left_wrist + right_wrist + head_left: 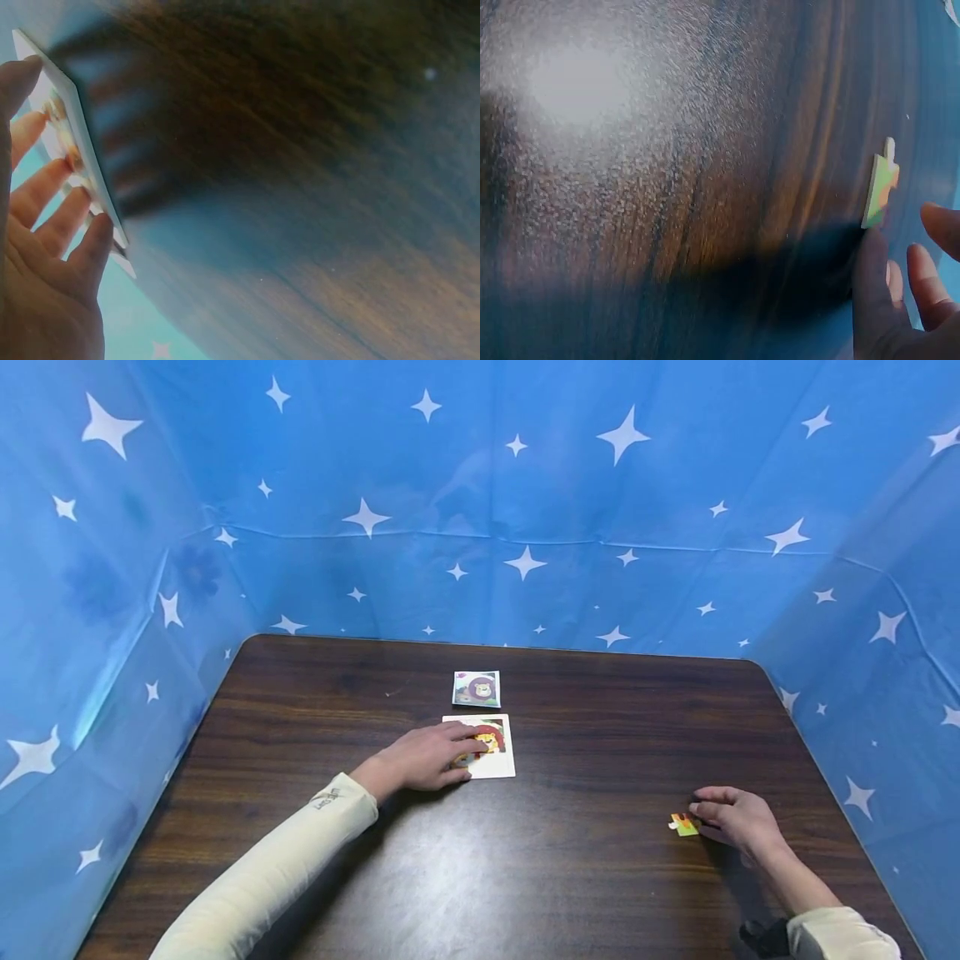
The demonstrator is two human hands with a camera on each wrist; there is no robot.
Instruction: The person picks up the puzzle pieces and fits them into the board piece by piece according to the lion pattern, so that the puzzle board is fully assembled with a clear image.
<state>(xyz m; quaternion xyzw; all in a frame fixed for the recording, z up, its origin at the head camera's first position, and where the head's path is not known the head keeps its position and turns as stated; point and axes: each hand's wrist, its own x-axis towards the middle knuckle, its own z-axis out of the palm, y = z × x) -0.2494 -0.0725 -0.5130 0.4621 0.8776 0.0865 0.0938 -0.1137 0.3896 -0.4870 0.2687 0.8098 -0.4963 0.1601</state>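
Observation:
My left hand (427,756) lies over a white-bordered puzzle board (497,768) with a lion picture. Its fingers spread across the board, hiding the left part of the picture. Part of the picture area is plain white. In the left wrist view, fingertips (79,199) rest at the board (94,169). Farther right, my right hand (738,818) is beside a jigsaw piece (684,825), coloured green, yellow and orange with a white tab. In the right wrist view, one digit meets the end of the piece (881,187), while the other visible fingertips stand apart from it.
A small lion picture card (476,689) lies just beyond the board. Both rest on a dark wood-grain table (585,877). Blue curtains (487,485) with white stars stand around the back and sides.

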